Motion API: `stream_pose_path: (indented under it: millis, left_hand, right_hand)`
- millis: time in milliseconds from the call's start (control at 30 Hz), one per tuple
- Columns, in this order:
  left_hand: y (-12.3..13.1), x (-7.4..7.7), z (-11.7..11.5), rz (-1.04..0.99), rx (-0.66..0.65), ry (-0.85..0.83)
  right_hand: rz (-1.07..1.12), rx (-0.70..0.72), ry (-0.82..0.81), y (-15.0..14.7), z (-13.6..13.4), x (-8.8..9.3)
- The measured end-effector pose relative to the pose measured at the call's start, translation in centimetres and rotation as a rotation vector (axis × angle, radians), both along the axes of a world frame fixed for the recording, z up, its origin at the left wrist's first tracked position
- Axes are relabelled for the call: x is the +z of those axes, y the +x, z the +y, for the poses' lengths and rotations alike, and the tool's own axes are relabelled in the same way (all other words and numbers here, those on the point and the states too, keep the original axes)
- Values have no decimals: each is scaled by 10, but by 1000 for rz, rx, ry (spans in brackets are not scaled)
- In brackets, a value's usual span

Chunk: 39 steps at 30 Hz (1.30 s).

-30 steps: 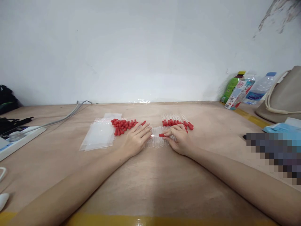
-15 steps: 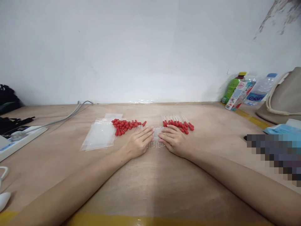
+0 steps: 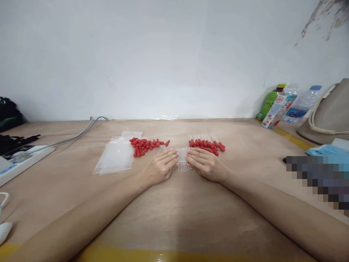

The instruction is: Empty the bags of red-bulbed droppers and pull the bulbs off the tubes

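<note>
A row of clear thin tubes (image 3: 182, 156) lies on the table between my two hands. My left hand (image 3: 163, 165) rests over the row's left part, fingers pressed together and pointing right. Over the right part lies my right hand (image 3: 204, 163), its fingers also together and pointing left. Both palms face down, and what is under them is hidden. Loose red rubber bulbs (image 3: 147, 145) are heaped beyond my left hand. Past my right hand, more red bulbs (image 3: 203, 143) sit in a row with thin clear tips pointing at the wall.
Clear plastic bags (image 3: 116, 156) lie left of the red heap. A power strip (image 3: 29, 160) with a grey cable (image 3: 81, 131) is at far left. Bottles (image 3: 269, 102), a beige bag (image 3: 327, 112) and a blue packet (image 3: 328, 151) stand or lie at right.
My right hand has shifted slightly right and towards me, and its fingers have drawn closer together. My left hand has moved very little. More of the clear tubes shows around the hands.
</note>
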<state>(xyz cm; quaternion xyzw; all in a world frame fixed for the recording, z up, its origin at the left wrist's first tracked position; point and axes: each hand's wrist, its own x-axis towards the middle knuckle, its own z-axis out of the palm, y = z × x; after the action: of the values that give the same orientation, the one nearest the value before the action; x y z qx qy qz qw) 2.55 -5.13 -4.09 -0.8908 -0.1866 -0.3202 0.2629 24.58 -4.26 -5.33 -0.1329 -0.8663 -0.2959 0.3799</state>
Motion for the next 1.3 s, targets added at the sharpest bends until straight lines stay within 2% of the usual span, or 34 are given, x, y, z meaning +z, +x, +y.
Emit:
stream_pose_path:
  millis: [433, 533, 600, 667, 733, 867, 967, 1133, 1300]
  left_hand:
    - [-6, 1, -6, -34, -27, -62]
    - [-21, 0, -4, -108, 23, -86]
    - [-32, 0, -1, -203, 101, -111]
    - [-39, 1, 3, -293, 178, -152]
    - [-41, 1, 6, -346, 241, -196]
    - [-40, -3, 13, -301, 314, -241]
    - [-41, -6, 16, -266, 328, -241]
    - [-41, -8, 17, -240, 296, -200]
    - [-38, -8, 13, -188, 279, -242]
  right_hand:
    - [-71, -10, 157, 11, -7, 8]
    - [-22, -56, 129, 27, -5, 6]
    - [93, -155, 87, 40, -3, 5]
    - [243, -294, 24, 51, 0, 4]
    - [399, -387, -112, 58, 5, 3]
    - [538, -401, -523, 68, 17, 3]
    - [604, -470, -750, 76, 23, 9]
    - [539, -536, -969, 82, 24, 23]
    - [468, -538, -1077, 79, 23, 21]
